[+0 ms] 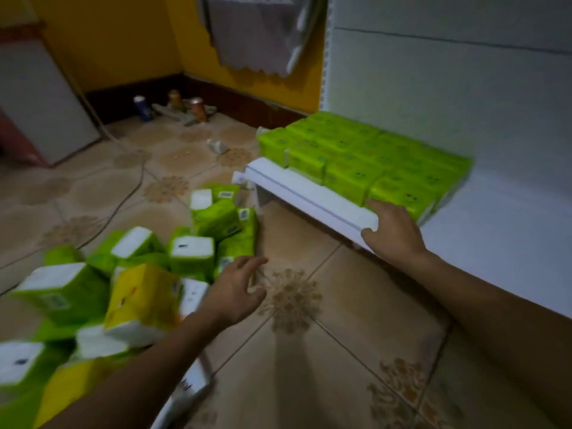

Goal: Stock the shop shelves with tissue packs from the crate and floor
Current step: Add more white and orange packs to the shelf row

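Currently neither hand carries a pack. The left hand [238,289] hangs open with fingers spread above the floor [325,351], just beside the loose heap of tissue packs [192,252]. The right hand [391,230] lies flat on the front lip of the low white shelf [309,193], fingertips touching the nearest pack of the green rows [356,156] stocked there. The heap looks like the main risk: its packs lie tilted on one another at all angles, with a yellow pack [142,298] leaning among them, so pulling one from the edge could set the others sliding across the tiles. On the shelf the front row sits close to the lip, and a push from the right hand, or a new pack forced in, could tip one off. A cable [123,196] trails over the floor behind the heap and could snag.
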### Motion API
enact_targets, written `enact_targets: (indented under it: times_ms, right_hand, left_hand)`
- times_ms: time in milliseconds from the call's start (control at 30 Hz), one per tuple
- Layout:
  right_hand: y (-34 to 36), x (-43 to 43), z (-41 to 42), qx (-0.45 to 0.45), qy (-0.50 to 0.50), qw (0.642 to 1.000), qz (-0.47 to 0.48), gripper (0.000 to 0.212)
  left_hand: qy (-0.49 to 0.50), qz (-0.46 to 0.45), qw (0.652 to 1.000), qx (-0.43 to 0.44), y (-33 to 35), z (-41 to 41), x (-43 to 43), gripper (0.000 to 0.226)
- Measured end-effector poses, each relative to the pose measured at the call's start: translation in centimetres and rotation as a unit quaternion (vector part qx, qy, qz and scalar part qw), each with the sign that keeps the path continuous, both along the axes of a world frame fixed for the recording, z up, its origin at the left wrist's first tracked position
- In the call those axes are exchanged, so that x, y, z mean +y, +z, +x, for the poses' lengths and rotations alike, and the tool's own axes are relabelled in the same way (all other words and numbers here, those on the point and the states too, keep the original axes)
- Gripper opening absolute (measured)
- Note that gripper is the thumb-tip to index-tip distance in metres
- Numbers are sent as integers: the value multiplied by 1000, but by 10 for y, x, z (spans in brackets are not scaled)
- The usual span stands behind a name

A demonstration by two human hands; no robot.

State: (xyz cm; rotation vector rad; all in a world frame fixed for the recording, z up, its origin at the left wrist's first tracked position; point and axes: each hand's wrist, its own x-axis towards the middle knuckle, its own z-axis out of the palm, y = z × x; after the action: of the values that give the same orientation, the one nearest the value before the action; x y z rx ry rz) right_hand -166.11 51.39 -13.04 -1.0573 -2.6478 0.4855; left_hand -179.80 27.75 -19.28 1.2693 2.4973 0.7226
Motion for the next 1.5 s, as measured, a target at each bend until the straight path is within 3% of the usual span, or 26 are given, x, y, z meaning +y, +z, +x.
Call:
enact_targets:
  times_ms: [167, 367, 533, 633, 767, 833, 933, 1033, 1167, 1233, 1367, 1500]
  right_hand:
    - [-40, -88, -70, -19, 100, 993, -60, 62]
    - [-97, -189, -89, -38, 180, 963, -195, 60]
    - [-119, -236, -97, -30, 235, 930, -283, 68]
    - [-126, -242, -111, -17, 216, 929, -299, 76]
    - [-129, -236, -131, -36, 205, 932, -298, 84]
    - [-133, -233, -131, -68, 188, 916, -349, 73]
    - [-137, -233, -127, -72, 144, 948, -276, 40]
    - [-141, -227, -133, -34, 141, 963, -227, 62]
    - [-134, -228, -148, -47, 254, 923, -284, 88]
    - [-129, -224, -150, -33, 232, 913, -333, 87]
    - [-132, -208, -137, -23, 223, 928, -299, 62]
    - [-126, -177, -116, -5, 151, 947, -283, 51]
  left_hand:
    - [37, -60, 997, -27, -41, -9, -79, 89]
    - [60, -86, 994, -35, -67, -5, -131, 88]
    - [109, -105, 988, -5, -70, -6, -149, 56]
    - [144, -135, 979, 52, -69, -6, -151, 34]
    - [214, -149, 962, 83, -67, -10, -148, 45]
    - [223, -151, 961, 59, -67, -11, -145, 55]
    - [257, -127, 958, -7, -70, -9, -140, 59]
    - [279, -128, 951, -45, -71, -6, -133, 61]
    - [282, -121, 948, -89, -70, -8, -130, 67]
    - [287, -95, 945, -124, -68, -13, -131, 67]
    - [282, -49, 945, -161, -66, -14, -127, 77]
    - [225, -18, 966, -125, -56, -16, -105, 50]
